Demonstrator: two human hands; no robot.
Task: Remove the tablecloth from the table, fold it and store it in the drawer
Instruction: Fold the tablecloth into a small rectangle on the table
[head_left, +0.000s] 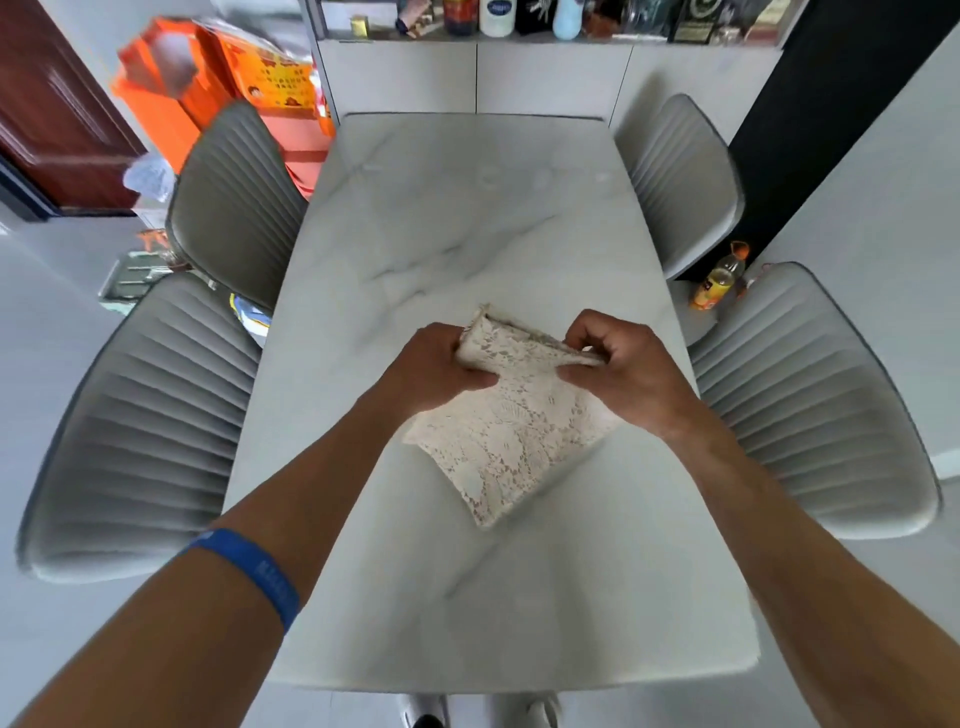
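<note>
A cream lace tablecloth (511, 436), folded into a small thick rectangle, is held just above the white marble table (467, 218) near its middle. My left hand (436, 371) grips the cloth's upper left end. The upper right end is pinched by my right hand (623, 369). The lower end of the folded cloth hangs down toward me and seems to touch the tabletop. A blue band sits on my left wrist. No drawer can be made out as such in the head view.
Grey ribbed chairs stand on both sides: two on the left (140, 421), two on the right (810, 395). A white cabinet (550, 78) with bottles on its shelf lies behind the table. Orange boxes (208, 88) stand back left. A yellow bottle (719, 278) is on the floor at the right.
</note>
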